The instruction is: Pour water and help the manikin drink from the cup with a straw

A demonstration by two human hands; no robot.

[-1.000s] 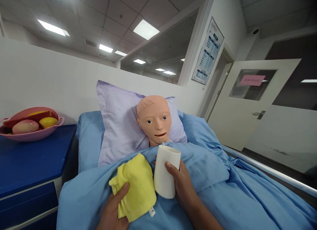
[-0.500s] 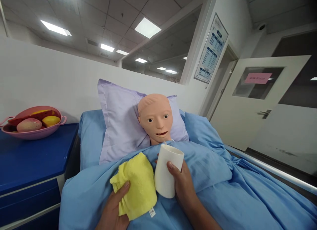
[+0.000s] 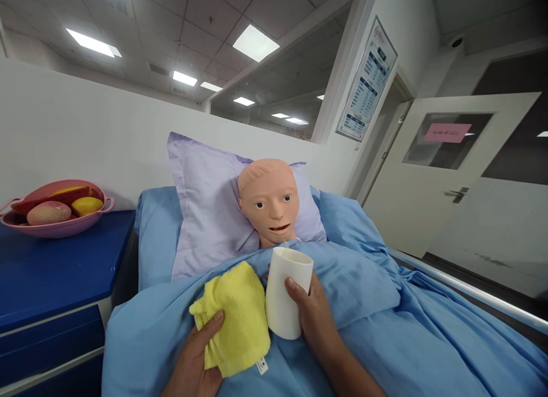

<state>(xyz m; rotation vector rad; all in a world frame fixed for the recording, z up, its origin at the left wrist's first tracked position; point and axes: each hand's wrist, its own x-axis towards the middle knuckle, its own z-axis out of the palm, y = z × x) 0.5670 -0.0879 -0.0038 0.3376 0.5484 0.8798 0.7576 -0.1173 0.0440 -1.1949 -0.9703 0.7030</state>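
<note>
Our L hand [image 3: 200, 354] grips yellow cloth [image 3: 240, 325], R hand [image 3: 315, 317] white cup [image 3: 283, 300], inside mostly hidden; we can't read white tag [image 3: 262, 366] btwn hands.

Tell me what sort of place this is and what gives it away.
Probably a nursing training room or mock hospital ward: a mannequin head rests against a lilac pillow on a bed, with a metal side rail and a blue-topped cabinet alongside.
</note>
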